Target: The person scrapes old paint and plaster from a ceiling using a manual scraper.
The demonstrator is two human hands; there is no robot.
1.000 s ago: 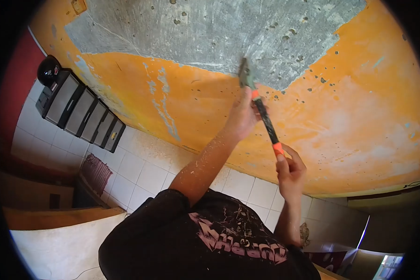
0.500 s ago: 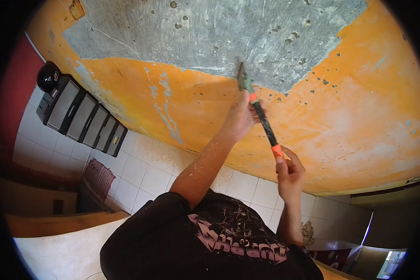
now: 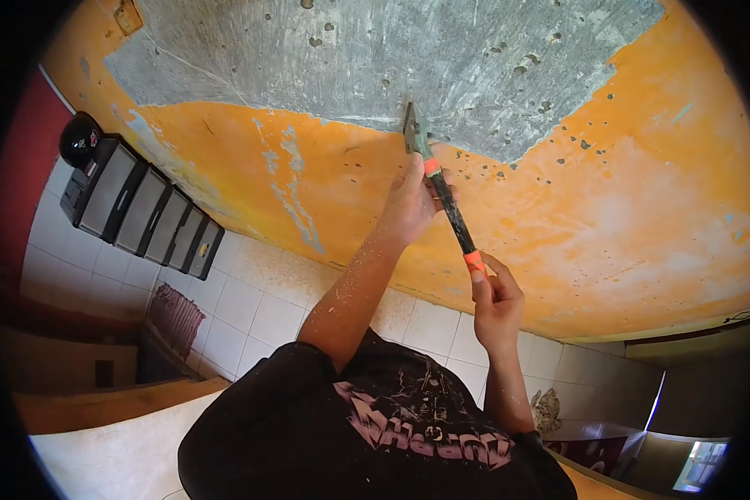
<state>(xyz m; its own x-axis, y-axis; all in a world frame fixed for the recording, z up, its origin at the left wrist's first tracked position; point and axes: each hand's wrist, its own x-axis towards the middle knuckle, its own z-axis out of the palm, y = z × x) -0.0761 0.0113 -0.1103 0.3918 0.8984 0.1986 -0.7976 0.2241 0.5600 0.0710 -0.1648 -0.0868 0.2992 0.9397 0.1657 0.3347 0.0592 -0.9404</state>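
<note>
A long-handled scraper [image 3: 452,208] with a black shaft, orange bands and a grey-green head slants up against the wall. Its head lies at the border between bare grey plaster [image 3: 333,79] and orange paint [image 3: 367,179]. My left hand [image 3: 410,200] is wrapped round the shaft just below the head, its forearm speckled with pale dust. Lower down, my right hand [image 3: 498,304] grips the orange end of the handle between thumb and fingers.
A black drawer unit [image 3: 146,204] with a dark helmet [image 3: 81,140] on top stands by the wall at left. A reddish striped cloth [image 3: 177,315] lies beyond the white floor tiles [image 3: 271,325]. Dust covers tiles along the wall's foot.
Both hands and the scraper have shifted left in view, with the scraper's head moving left along the paint border. Both hands keep their hold.
</note>
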